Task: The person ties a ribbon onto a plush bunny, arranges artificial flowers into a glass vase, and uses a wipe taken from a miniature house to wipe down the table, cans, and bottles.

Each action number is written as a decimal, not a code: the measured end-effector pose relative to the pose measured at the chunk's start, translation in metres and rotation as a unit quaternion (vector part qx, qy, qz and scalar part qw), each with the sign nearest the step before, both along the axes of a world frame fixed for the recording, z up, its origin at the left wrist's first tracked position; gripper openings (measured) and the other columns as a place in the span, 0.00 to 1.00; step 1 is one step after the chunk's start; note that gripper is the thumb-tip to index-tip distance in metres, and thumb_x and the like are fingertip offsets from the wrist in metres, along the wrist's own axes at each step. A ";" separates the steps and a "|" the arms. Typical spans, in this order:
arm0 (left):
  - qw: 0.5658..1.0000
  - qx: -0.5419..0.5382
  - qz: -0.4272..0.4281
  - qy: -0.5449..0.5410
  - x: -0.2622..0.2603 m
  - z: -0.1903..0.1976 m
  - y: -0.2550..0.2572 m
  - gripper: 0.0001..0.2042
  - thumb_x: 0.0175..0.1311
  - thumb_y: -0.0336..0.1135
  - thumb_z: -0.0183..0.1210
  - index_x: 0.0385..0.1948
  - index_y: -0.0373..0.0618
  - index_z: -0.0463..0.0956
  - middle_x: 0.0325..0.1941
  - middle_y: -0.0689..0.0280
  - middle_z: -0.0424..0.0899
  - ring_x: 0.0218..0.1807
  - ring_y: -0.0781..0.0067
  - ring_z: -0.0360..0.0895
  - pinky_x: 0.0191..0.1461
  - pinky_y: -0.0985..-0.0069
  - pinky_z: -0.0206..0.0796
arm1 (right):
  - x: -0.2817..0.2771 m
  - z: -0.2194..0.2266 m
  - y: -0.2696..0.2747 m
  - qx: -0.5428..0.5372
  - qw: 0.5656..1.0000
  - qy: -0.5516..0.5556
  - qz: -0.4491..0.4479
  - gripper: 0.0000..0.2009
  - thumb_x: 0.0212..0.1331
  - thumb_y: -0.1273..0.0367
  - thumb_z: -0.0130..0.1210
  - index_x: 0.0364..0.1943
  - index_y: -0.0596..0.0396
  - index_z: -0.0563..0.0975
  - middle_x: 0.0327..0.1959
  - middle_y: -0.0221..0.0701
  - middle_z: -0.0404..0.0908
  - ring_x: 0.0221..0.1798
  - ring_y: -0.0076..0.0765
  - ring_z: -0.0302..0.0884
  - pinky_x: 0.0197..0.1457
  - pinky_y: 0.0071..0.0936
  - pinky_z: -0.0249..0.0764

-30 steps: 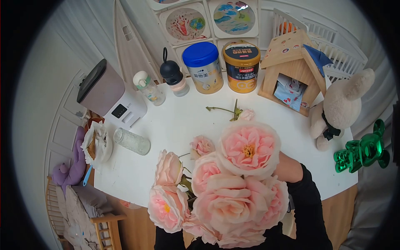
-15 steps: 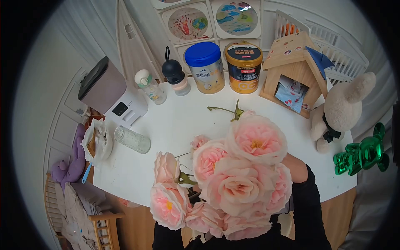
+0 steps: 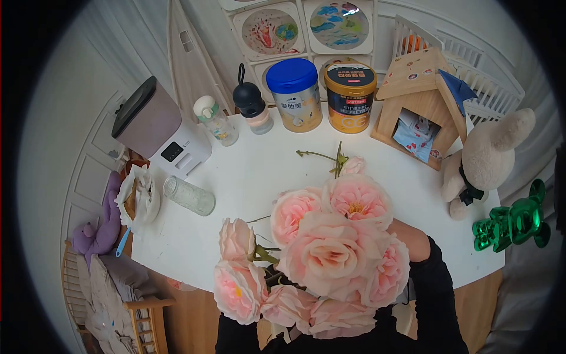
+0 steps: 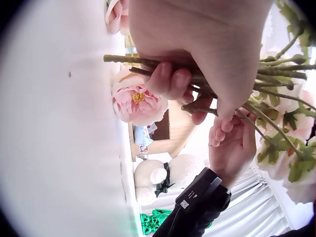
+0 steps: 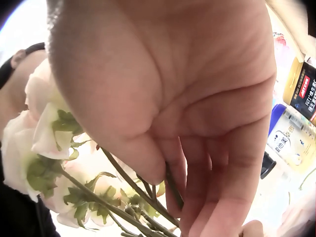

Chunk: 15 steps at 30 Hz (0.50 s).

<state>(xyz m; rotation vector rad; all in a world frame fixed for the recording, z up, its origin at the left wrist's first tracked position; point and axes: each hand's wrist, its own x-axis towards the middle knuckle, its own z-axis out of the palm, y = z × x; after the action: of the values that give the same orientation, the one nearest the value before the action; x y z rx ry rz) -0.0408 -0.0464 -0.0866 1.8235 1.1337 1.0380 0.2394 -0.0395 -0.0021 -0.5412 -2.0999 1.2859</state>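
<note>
A bunch of pale pink roses (image 3: 330,253) is held over the near side of the white table (image 3: 253,153), its blooms hiding most of both hands in the head view. My left hand (image 4: 202,44) grips the bundled stems (image 4: 123,59), fingers curled round them, the cut ends sticking out past the fingers. Close beside it, my right hand (image 5: 182,89) pinches a green stem (image 5: 173,187) between thumb and fingers, under the flower heads. One pink rose (image 3: 354,166) with a bent stem (image 3: 318,154) lies on the table beyond the bunch.
A ribbed glass vase (image 3: 188,196) lies on its side at left. Along the back stand a pet feeder (image 3: 162,127), bottles (image 3: 252,106), two cans (image 3: 293,97) and a wooden house (image 3: 421,112). A plush rabbit (image 3: 486,153) and a green figure (image 3: 510,223) are at right.
The top rose, raised nearer the camera before, has come down against the other blooms. A small rose seen behind the bunch is now hidden. The vase and the other table things stay put.
</note>
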 end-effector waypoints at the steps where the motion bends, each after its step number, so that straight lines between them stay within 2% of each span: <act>1: 1.000 0.000 0.002 0.000 0.000 -0.001 -0.001 0.20 0.65 0.38 0.54 0.58 0.44 0.68 0.49 0.59 0.79 0.50 0.63 0.76 0.55 0.72 0.67 | 0.006 -0.003 0.000 -0.001 1.000 0.000 0.000 0.19 0.49 0.65 0.59 0.45 0.59 0.74 0.52 0.43 0.73 0.55 0.51 0.70 0.57 0.35 0.67; 5: 1.000 0.005 0.005 -0.002 0.001 0.000 -0.002 0.20 0.65 0.38 0.55 0.58 0.44 0.67 0.49 0.59 0.79 0.50 0.63 0.76 0.56 0.72 0.67 | 0.009 -0.005 0.004 0.003 1.000 0.000 -0.005 0.19 0.49 0.65 0.59 0.45 0.59 0.74 0.52 0.43 0.73 0.55 0.50 0.70 0.57 0.35 0.67; 6: 1.000 0.007 0.006 -0.002 0.002 0.000 -0.002 0.20 0.65 0.38 0.55 0.58 0.44 0.67 0.49 0.59 0.79 0.50 0.63 0.76 0.56 0.72 0.67 | -0.029 0.003 0.004 0.005 1.000 0.000 -0.006 0.19 0.49 0.65 0.59 0.45 0.59 0.74 0.52 0.43 0.73 0.55 0.50 0.70 0.57 0.35 0.67; 7: 1.000 0.009 0.007 -0.003 0.003 0.000 -0.001 0.20 0.65 0.38 0.55 0.58 0.44 0.67 0.50 0.59 0.79 0.50 0.63 0.76 0.56 0.72 0.67 | -0.012 0.000 0.008 0.006 1.000 0.000 -0.007 0.19 0.49 0.65 0.59 0.45 0.59 0.74 0.52 0.43 0.73 0.56 0.50 0.70 0.57 0.35 0.67; 9: 1.000 0.012 0.008 -0.002 0.004 0.001 -0.001 0.20 0.65 0.38 0.55 0.58 0.44 0.67 0.50 0.59 0.79 0.50 0.63 0.76 0.56 0.72 0.67 | -0.023 0.002 0.010 0.008 1.000 0.001 -0.010 0.19 0.49 0.65 0.59 0.45 0.59 0.74 0.52 0.43 0.73 0.56 0.50 0.70 0.58 0.35 0.67; 10: 1.000 0.013 0.008 -0.002 0.004 0.001 -0.001 0.20 0.65 0.38 0.55 0.58 0.44 0.67 0.50 0.59 0.79 0.50 0.63 0.76 0.56 0.72 0.67 | 0.018 -0.011 0.001 0.010 1.000 0.001 -0.012 0.19 0.49 0.65 0.59 0.45 0.59 0.74 0.52 0.43 0.73 0.56 0.50 0.70 0.58 0.35 0.67; 15: 1.000 0.017 0.009 -0.001 0.005 0.000 -0.002 0.21 0.65 0.38 0.55 0.58 0.44 0.67 0.50 0.59 0.79 0.50 0.63 0.76 0.56 0.71 0.67 | 0.041 -0.024 -0.008 0.011 1.000 0.004 -0.021 0.19 0.49 0.66 0.59 0.45 0.59 0.74 0.53 0.43 0.73 0.56 0.50 0.69 0.58 0.35 0.67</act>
<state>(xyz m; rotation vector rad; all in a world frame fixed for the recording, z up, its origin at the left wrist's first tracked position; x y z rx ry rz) -0.0356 -0.0480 -0.0867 1.8416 1.1404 1.0759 0.2807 -0.0478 -0.0258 -0.5668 -2.0830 1.2371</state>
